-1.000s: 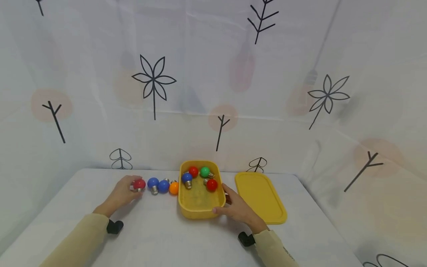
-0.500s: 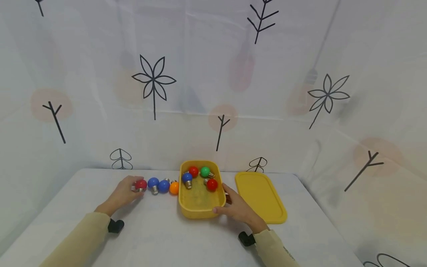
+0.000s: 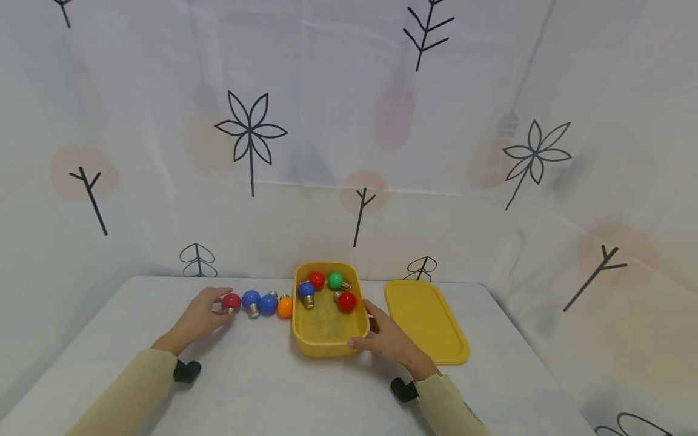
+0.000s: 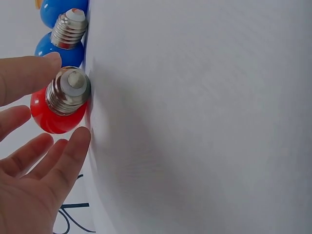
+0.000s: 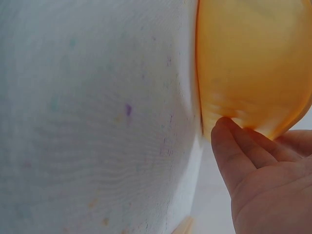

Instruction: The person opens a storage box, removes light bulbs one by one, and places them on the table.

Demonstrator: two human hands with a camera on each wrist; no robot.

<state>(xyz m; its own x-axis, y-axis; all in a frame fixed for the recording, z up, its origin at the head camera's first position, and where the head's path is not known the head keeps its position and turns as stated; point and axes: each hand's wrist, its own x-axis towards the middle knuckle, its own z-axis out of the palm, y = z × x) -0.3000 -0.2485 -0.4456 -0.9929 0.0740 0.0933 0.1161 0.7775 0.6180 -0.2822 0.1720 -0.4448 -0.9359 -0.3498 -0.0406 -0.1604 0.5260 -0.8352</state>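
Observation:
A red light bulb [image 3: 231, 302] with a metal screw base lies on the table at the left end of a row. My left hand [image 3: 200, 316] is around it, thumb and fingers spread. In the left wrist view the fingertips [image 4: 84, 135] stand slightly off the red bulb. Beside it lie two blue bulbs [image 3: 268, 304] and an orange bulb [image 3: 285, 307]. The orange one is next to a yellow container [image 3: 324, 350] holding a green bulb [image 3: 335, 280], a blue bulb [image 3: 306, 290] and two red bulbs [image 3: 346, 302]. My right hand [image 3: 389, 339] rests with extended fingers against the container's right side and near corner.
A flat yellow lid [image 3: 427, 321] lies on the white table [image 3: 262, 387] to the right of the container. Behind the table hangs a pale cloth [image 3: 311, 212] with plant drawings. A black wrist strap [image 3: 187, 371] shows at my left cuff.
The left hand has shifted the red bulb slightly right, towards the blue ones, and its fingers have loosened from it. My right hand and the container stay put.

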